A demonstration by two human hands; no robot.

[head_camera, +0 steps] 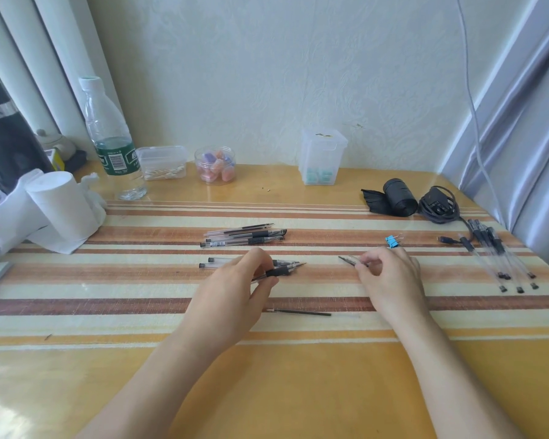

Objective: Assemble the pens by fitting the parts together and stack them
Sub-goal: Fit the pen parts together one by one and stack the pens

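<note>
Head view: at the far left two white paper rolls [61, 210] lie on the table [108, 391]. Beside them stands a clear water bottle [108, 134] with a green label. Then come a low clear box [162, 163] and a round jar [215, 164] of coloured pieces, both along the wall.

On the striped cloth near the middle lies a loose pile of pens [244, 237], side by side with their tips to the right. Just in front of it the left hand [235, 289] has its thumb and fingers curled round a pen barrel [278, 272] at the black grip, tip pointing right. Two more clear barrels [211, 263] stick out to the left from under that hand. Nearer the table's front edge a thin black refill [298, 312] lies alone.

A tall clear container [322, 160] stands at the wall.

The right hand [390, 280] pinches a slim dark part [349, 260] between thumb and forefinger (which piece of a pen it is, I cannot tell), held apart from the barrel. A blue binder clip [392, 241] sits just behind its knuckles. Farther back are a black roll [398, 198] and a coiled charger cable [439, 205]. At the far right a stack of pens [501, 258] lies slantwise.
</note>
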